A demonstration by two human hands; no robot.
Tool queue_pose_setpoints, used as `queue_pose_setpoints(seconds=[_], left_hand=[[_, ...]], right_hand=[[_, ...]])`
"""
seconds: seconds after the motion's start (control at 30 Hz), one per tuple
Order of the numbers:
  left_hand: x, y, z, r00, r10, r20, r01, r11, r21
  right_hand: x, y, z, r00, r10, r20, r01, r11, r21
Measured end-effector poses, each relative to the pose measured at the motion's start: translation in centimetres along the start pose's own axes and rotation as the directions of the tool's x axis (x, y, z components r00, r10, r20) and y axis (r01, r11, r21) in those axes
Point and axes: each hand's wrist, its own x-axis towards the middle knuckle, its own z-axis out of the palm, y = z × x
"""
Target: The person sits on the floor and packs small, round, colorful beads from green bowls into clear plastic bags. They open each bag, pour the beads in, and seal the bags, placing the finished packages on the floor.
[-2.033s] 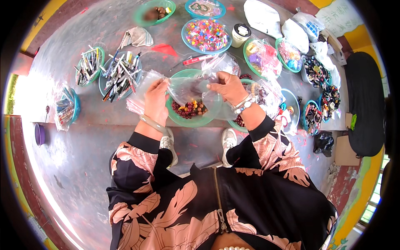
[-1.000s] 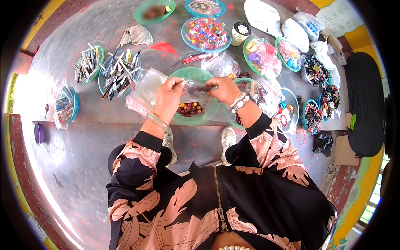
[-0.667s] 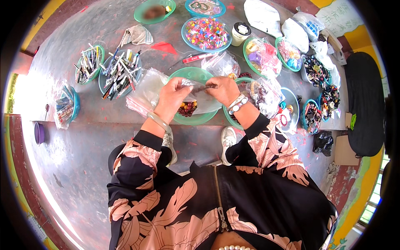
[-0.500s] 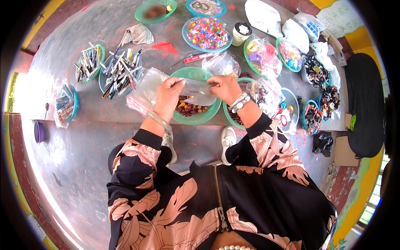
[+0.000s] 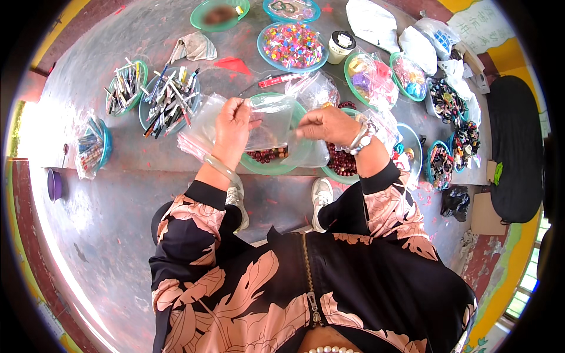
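My left hand (image 5: pixel 231 122) pinches a clear plastic bag (image 5: pixel 269 120) by its left side. The bag spreads out between my hands, over a green bowl (image 5: pixel 268 169) with dark red beads (image 5: pixel 269 155) in it. My right hand (image 5: pixel 329 125) is at the bag's right side with its fingers drawn together. Whether film is between those fingertips is hard to see. A loose flap of clear film hangs just below them. Under my right wrist stands another green bowl with strings of dark red beads (image 5: pixel 342 162). A stack of clear bags (image 5: pixel 197 132) lies left of my left hand.
Bowls of pens (image 5: pixel 170 100) stand at the left. Farther off are a blue bowl of colourful wrapped pieces (image 5: pixel 294 47), a lidded cup (image 5: pixel 340 47) and a grey cloth (image 5: pixel 193 47). Baskets of hair ties (image 5: pixel 445 100) and white bags (image 5: pixel 372 23) are at the right.
My right hand has moved right and slightly down, and my left hand slightly left and up. The bag, earlier stretched narrow between both hands, now shows its wide face.
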Motion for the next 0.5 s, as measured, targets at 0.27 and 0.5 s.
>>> queue_pose_setpoints(seconds=[0.27,0.5], left_hand=[[-0.7,0.0,0.9,0.977,-0.171,0.130,0.171,0.985,0.005],[-1.2,-0.1,0.7,0.936,-0.208,0.285,0.189,0.978,0.094]], right_hand=[[0.5,-1.8,1.3,0.996,-0.019,0.083,-0.010,0.941,0.337],[1.3,-2.5,2.7,0.942,0.196,-0.270,-0.080,0.918,0.389]])
